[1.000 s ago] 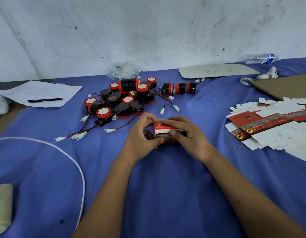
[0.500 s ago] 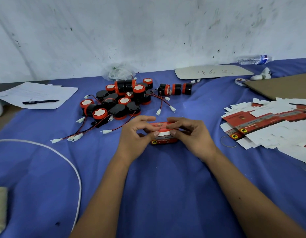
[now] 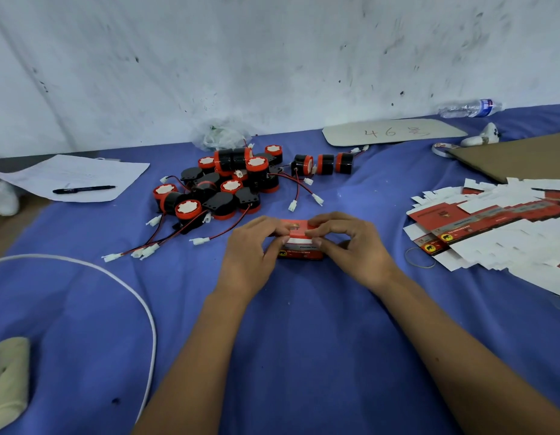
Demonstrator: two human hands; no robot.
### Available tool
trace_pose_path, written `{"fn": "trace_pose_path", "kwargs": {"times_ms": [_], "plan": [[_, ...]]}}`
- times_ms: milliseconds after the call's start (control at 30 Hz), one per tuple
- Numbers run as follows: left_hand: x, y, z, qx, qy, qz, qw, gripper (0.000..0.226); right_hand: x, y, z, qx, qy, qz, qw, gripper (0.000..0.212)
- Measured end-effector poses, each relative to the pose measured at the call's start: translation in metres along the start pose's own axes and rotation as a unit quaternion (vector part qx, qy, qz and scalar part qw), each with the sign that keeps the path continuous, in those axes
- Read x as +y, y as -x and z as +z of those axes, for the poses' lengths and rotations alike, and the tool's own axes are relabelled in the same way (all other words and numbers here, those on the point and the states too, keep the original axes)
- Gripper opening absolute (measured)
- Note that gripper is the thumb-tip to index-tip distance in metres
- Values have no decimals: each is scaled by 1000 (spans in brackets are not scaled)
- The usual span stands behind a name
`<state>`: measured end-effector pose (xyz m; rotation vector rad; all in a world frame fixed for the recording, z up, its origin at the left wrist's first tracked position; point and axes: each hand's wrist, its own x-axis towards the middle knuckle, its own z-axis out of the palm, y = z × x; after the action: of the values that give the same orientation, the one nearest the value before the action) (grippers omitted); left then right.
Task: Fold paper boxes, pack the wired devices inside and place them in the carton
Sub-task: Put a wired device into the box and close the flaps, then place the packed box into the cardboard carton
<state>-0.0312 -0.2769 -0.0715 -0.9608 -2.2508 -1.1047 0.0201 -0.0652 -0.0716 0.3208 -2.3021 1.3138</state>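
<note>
I see a small red paper box (image 3: 300, 243) with a white stripe and a yellow sticker, sitting near the middle of the blue desk (image 3: 304, 356). My left hand (image 3: 250, 249) and right hand (image 3: 351, 243) pinch its top with curled fingers (image 3: 316, 241). The pile of black and red wired devices (image 3: 228, 186) lies toward the back edge. Flat unfolded boxes (image 3: 492, 224) sit at the right edge.

Small red paper box (image 3: 299, 246) at frame centre, lying on the blue cloth, flap side up, pinched at both ends. Pile of black-and-orange wired devices (image 3: 228, 186) above left of it. Flat unfolded box blanks (image 3: 492, 227) fanned out at right edge.
</note>
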Motion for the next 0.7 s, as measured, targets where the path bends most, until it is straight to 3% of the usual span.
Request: {"fn": "trace_pose_path", "kwargs": {"times_ms": [167,333,467,567,600,700], "plan": [[-4,2,0,1,-16,-10,1000,13,-1,3,2,8,66,-40,997,18],[2,-2,2,-13,-82,48,995,19,0,5,7,17,132,-59,989,10],[-2,2,9,-34,-92,32,995,15,3,7,6,-5,125,-66,990,14],[1,0,14,-70,-11,-43,997,54,6,4,2,-20,104,-60,993,15],[2,-4,14,-80,17,-70,994,54,6,3,0,-21,101,-56,993,15],[1,-11,8,-96,50,-92,990,27,-1,6,4,-13,102,-16,995,10]]}}
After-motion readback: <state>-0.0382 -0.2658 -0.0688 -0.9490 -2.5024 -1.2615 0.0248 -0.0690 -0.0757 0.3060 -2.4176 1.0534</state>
